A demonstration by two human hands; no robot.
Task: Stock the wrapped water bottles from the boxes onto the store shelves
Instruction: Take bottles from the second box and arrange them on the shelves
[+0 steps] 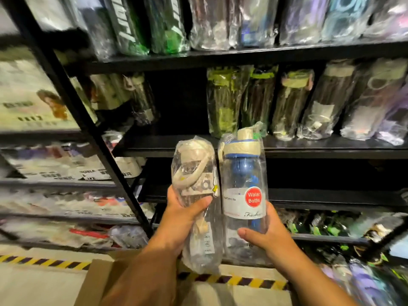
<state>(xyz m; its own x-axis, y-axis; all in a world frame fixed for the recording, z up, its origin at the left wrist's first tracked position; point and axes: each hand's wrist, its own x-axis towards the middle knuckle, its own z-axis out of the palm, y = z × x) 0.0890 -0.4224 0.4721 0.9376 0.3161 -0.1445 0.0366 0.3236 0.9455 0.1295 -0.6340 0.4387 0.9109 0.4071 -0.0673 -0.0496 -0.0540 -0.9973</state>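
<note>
Blue bottle [242, 180] fills right hand [267, 237], beige bottle [194, 164] left hand [178, 219].

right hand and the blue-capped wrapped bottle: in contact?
Touching. The head view shows the right hand wrapped round the lower part of the blue-capped bottle, thumb on its front and fingers curled round its right side.

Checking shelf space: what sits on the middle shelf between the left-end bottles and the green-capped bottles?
Nothing: the head view shows the middle shelf bare between the left-end bottles and the green-capped bottles.
</note>
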